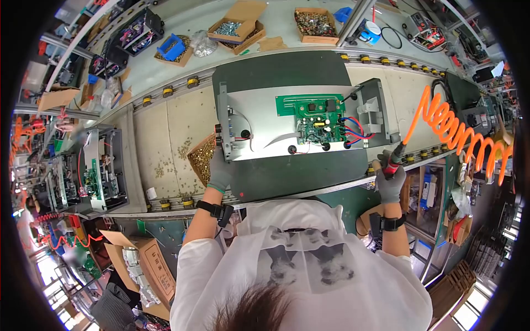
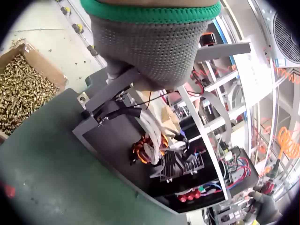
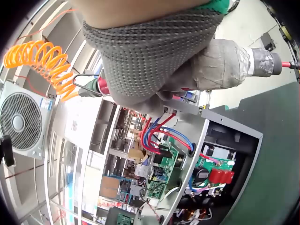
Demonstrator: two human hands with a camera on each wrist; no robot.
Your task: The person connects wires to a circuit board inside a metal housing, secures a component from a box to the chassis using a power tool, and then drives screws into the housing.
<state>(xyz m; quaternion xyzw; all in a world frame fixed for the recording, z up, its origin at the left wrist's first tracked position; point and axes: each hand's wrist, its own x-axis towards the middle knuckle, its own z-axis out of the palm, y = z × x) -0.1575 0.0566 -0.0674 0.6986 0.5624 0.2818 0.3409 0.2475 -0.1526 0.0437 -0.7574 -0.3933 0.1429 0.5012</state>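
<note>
A grey metal chassis [image 1: 265, 146] lies on a dark green board [image 1: 298, 179], with a green circuit board [image 1: 320, 124] and red and blue wires on its top plate. My gloved left hand [image 1: 222, 170] grips the chassis's left end panel; its fingertips are hidden in the left wrist view. Inside the open side, a copper-wound coil [image 2: 149, 149] and pale cables show. Off the chassis's right front corner, my gloved right hand [image 1: 390, 188] holds a pneumatic screwdriver [image 3: 220, 65], its body wrapped in grey tape and its bit pointing away from the chassis in the right wrist view.
An orange coiled air hose [image 1: 452, 129] runs from the screwdriver to the right. A box of brass-coloured fasteners [image 1: 202, 160] stands left of the board, with loose ones scattered nearby. Roller rails [image 1: 165, 204] edge the line. Another chassis [image 1: 102, 171] stands farther left.
</note>
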